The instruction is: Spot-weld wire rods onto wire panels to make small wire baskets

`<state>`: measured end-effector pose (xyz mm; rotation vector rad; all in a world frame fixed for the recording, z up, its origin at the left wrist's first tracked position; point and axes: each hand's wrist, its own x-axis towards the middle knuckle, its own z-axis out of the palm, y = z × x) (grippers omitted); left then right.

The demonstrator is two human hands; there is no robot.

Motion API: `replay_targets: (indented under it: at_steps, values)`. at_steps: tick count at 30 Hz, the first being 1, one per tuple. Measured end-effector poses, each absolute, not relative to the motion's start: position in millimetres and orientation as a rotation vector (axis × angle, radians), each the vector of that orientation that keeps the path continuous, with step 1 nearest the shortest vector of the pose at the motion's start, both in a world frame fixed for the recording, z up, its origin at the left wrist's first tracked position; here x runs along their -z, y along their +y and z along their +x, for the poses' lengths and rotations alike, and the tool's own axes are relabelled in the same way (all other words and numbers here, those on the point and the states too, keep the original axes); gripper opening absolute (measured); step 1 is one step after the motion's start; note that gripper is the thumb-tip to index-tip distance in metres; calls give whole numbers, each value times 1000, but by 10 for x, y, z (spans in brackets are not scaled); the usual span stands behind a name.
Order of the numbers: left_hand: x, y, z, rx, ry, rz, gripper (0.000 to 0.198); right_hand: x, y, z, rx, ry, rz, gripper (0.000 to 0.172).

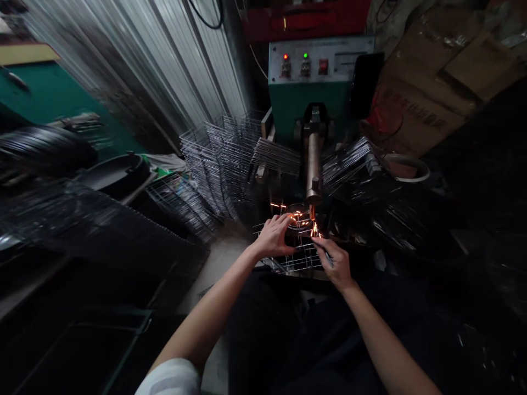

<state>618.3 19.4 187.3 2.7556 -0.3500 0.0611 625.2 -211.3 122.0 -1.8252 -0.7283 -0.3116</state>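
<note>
Many sparks (315, 229) fly by the left hand (274, 237), thumb and fingers apart at a grid (303, 258); the right hand (336, 263) clamps a rod (328, 258).

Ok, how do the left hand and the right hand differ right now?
The left hand has its thumb and fingers spread apart; the right hand is closed around a thin metal piece. The right hand's fingertips are close to the brightest sparks, while the left hand sits farther from that burst. Both are bare and at the wire grid.
</note>
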Motion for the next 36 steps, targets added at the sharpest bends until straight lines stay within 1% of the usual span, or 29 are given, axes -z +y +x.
replay_targets:
  at_steps: [4, 11, 15, 20, 24, 28, 36]
  values:
    - [-1880, 186, 6221, -82, -357, 2743, 73, -1254, -2105, 6283, 323, -706, -1815, 25]
    - [-1860, 305, 6595, -45, -348, 2710, 74, -1298, -1984, 6602, 387, -713, -1814, 20]
    - [-1804, 337, 6626, -89, -375, 2701, 71, -1273, -1976, 6642, 371, -714, -1813, 20]
    - [-1806, 350, 6645, -148, -380, 2708, 73, -1244, -2000, 6663, 408, -634, -1889, 16]
    - [-1746, 421, 6827, -153, -394, 2644, 70, -1254, -1993, 6809, 425, -624, -1952, 19]
    - [-1700, 492, 6976, -169, -424, 2623, 73, -1256, -1991, 6932, 367, -693, -1938, 18]
    - [-1798, 511, 7014, -137, -450, 2635, 74, -1218, -2021, 6967, 337, -708, -1940, 23]
